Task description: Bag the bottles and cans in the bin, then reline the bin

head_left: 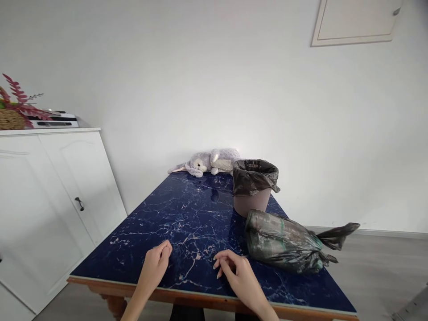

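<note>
My left hand [154,266] rests on the near part of a dark blue marbled table [174,214], fingers loosely curled with nothing visible in them. My right hand [238,273] lies beside it, fingers bent inward and also without anything I can see. Just right of my right hand lies a tied, filled dark rubbish bag [284,243] on its side. Behind it stands a small brownish bin [251,203] lined with a black bag [254,176] folded over its rim.
A grey plush rabbit [207,162] lies at the table's far end against the white wall. A white cabinet [50,196] stands on the left, with a wicker basket of red leaves [15,111] on top. Grey floor lies to the right.
</note>
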A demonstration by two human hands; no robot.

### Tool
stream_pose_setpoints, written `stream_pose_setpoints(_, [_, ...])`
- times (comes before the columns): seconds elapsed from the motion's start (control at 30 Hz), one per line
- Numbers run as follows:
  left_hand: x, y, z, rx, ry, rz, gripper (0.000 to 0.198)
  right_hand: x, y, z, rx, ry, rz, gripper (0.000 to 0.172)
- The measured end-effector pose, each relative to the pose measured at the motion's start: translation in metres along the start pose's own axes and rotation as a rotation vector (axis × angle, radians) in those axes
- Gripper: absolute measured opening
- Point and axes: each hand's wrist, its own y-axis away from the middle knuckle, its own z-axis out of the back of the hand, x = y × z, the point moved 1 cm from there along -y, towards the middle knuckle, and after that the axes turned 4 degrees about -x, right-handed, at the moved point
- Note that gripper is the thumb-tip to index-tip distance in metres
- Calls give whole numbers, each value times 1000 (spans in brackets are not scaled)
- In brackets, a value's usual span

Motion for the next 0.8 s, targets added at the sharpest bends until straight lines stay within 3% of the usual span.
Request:
stream_pose_setpoints(0.6, [-5,0,2,-23,-23,2,31,-1,0,1,-21,-17,5,52])
stream_pose_setpoints(0.8, [-6,1,2,-25,-16,4,31,5,5,1,-41,8,16,47])
